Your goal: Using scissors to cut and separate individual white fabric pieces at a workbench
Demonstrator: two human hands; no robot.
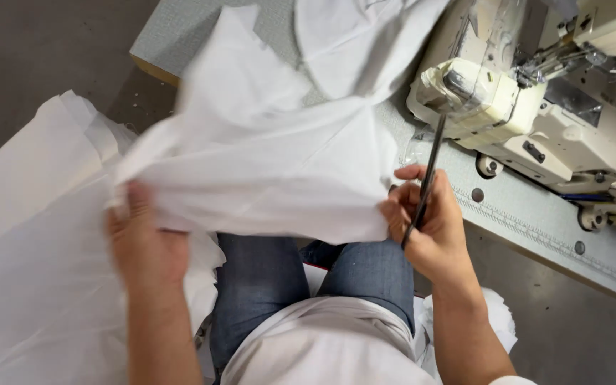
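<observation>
- Grey table (536,221) across the top and right, near edge slanting down toward the right corner, ruler strip along that edge.
- Big heap of white cloth (30,271) spilling off to the left, below table level, reaching the lap.
- Cream sewing machine (536,107) standing at the table's far right, partly cut off by the top and right borders; needle area a tangle of metal, hard to read.
- White fabric piece (272,171) held up in mid-air over the lap, stretched between both hands, upper part draped on the table's left corner.
- Judged light, limp and thin, likely to sag and slide; best pinched at the edges or corners, as here.
- Blue jeans (308,278) underneath, white shirt (329,349) at the bottom.
- Left hand (140,242) clenched on the fabric's left edge, motion-blurred, fingers tucked behind the cloth and not readable.
- Right hand (429,228) pinching the fabric's right lower corner and also gripping a slim dark tool (428,178), pointing up toward the machine.
- Tool's kind unclear: scissors or tweezers, cannot tell; its lower end hidden in the fist.
</observation>
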